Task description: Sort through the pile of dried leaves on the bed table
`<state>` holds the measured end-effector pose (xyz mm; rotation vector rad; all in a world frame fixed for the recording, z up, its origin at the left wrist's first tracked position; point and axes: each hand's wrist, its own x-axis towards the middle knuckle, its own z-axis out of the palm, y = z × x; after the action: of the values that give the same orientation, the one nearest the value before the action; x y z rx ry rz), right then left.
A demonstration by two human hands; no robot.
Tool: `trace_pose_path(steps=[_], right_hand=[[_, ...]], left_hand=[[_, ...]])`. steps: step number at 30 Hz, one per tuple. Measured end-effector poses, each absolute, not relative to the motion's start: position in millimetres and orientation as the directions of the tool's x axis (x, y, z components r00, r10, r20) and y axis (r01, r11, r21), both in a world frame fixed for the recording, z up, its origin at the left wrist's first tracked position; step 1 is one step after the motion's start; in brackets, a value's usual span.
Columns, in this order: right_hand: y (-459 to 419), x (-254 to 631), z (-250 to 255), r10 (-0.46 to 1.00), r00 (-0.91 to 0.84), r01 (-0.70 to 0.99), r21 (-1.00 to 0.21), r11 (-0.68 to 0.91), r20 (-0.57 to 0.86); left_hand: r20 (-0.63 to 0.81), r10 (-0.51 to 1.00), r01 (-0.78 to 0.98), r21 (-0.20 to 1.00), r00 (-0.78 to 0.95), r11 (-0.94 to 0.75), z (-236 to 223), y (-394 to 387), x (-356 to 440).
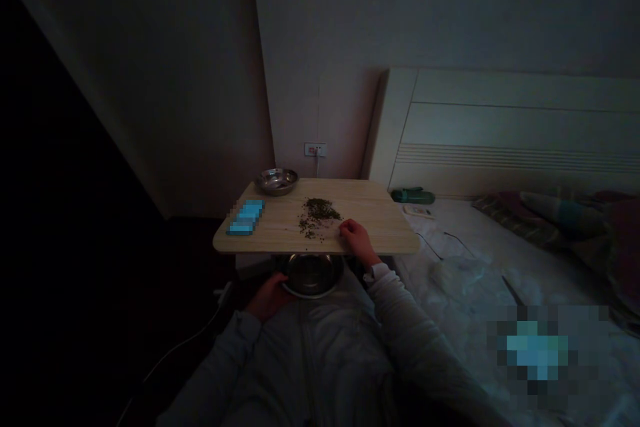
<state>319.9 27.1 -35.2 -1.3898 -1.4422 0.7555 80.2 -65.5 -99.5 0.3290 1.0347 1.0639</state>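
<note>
A small wooden table (380,213) stands by a bed in a dim room. On it lies a loose pile of small dark green bits (319,213). My right hand (356,239) rests on the table's near edge just right of the pile, fingers curled together. Below the table edge, over my lap, my left hand (270,295) grips the rim of a metal bowl (313,273). What the bowl contains is too dark to see.
A second metal bowl (277,180) sits at the table's back left corner, a lit blurred screen (245,217) on its left side. A bed (500,260) with a white headboard, a green object (413,196) and rumpled bedding lies to the right. A wall socket (315,149) is behind the table.
</note>
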Motion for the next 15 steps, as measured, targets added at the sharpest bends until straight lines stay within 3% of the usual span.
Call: trace_pose_path(steps=[15], right_hand=[[31.3,293.5,-37.1,0.974,-0.148,0.294,-0.932,0.210,0.173]], left_hand=[[-0.535,0.838,-0.572,0.655,0.110,0.494,-105.4,-63.4,79.0]])
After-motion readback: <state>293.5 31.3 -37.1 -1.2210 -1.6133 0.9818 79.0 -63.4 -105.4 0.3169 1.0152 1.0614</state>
